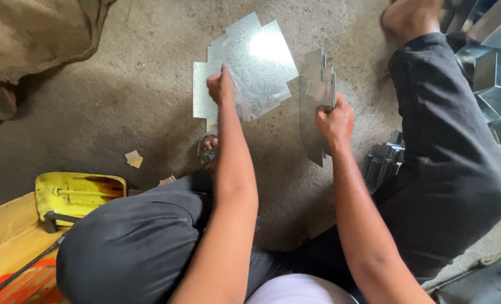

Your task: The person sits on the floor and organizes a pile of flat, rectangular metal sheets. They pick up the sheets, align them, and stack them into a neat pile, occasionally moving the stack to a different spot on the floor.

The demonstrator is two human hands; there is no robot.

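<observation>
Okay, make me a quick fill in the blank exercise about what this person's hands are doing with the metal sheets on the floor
1. The left hand presses on a flat metal sheet lying on the ______ floor.
2. The right hand holds a stack of cut metal pieces standing on ______.
3. The yellow tray lies beside the person's ______ knee.
4. Folded metal parts are piled at the picture's upper ______ corner.

Missing words: concrete; edge; left; right
</observation>
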